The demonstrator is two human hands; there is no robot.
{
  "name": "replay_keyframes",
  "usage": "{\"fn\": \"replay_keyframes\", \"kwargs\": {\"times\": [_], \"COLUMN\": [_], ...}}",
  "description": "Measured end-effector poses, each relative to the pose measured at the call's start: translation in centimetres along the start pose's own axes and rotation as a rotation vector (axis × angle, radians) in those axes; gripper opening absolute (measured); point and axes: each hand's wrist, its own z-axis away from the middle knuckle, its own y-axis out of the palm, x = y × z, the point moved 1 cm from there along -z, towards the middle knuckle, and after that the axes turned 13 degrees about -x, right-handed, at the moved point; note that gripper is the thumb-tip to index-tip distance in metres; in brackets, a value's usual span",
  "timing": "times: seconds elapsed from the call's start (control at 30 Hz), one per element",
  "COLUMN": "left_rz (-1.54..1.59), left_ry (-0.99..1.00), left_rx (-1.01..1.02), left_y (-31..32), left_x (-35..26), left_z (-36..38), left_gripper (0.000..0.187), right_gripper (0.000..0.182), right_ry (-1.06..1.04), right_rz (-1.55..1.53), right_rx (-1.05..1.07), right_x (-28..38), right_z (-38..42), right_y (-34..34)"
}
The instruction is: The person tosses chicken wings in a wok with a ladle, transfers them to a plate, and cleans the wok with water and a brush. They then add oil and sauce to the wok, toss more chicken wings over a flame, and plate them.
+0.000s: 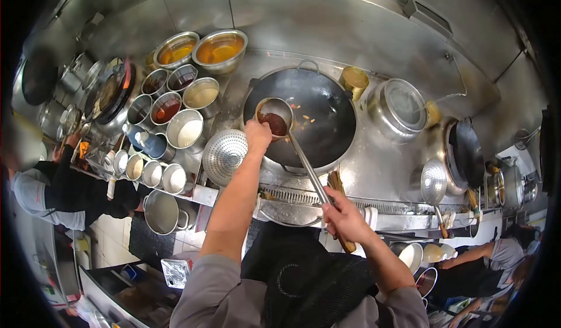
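We look from one head-worn camera, forward and down, close over the wok point(327, 117) and both hands.

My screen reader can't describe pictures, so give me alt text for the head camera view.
A person's right hand grips a long-handled steel ladle over a large black wok, dark red sauce showing at the ladle's scoop, their left hand at the scoop's edge. To the left are a round perforated steel strainer and steel containers of sauces and liquids.

Left hand point(259, 136) far forward, fingers curled; right hand point(346, 216) nearer, closed.
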Motion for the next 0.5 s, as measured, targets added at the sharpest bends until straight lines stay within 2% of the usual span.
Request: {"fn": "replay_keyframes", "kwargs": {"times": [0.03, 0.1, 0.13, 0.2, 0.27, 0.4, 0.5], "left_rz": [-0.057, -0.056, -0.037, -0.018, 0.050, 0.136, 0.141], "left_ry": [0.100, 0.049, 0.036, 0.021, -0.156, -0.156, -0.222], "left_rx": [-0.083, -0.057, -0.055, -0.054, 0.074, -0.003, 0.116], "left_y": [1.2, 1.2, 1.1, 0.3, -2.5, -2.3, -2.7], "left_x": [1.3, 1.1, 1.0, -0.1, -3.8, -4.7, -6.3], "left_z": [-0.6, -0.1, 0.1, 0.9, 3.1, 3.9, 4.6], "left_gripper": [0.032, 0.033, 0.033, 0.033, 0.030, 0.028, 0.030], "right_gripper": [0.053, 0.051, 0.050, 0.050, 0.050, 0.050, 0.050], "right_ry": [0.002, 0.165, 0.173, 0.174, 0.176, 0.112, 0.084], "right_rz": [-0.004, -0.380, -0.450, -0.456, -0.461, -0.419, -0.392], "right_rx": [0.001, 0.020, 0.043, 0.032, 0.024, -0.005, -0.019], "right_x": [0.4, 1.3, 1.2, 1.4, 1.8, 2.1, 2.0], "right_z": [0.0, 0.1, 0.1, 0.5, 0.8, 0.9, 1.0], "right_y": [-0.1, -0.4, -0.5, -0.6, -0.8, -1.7, -2.4]}}
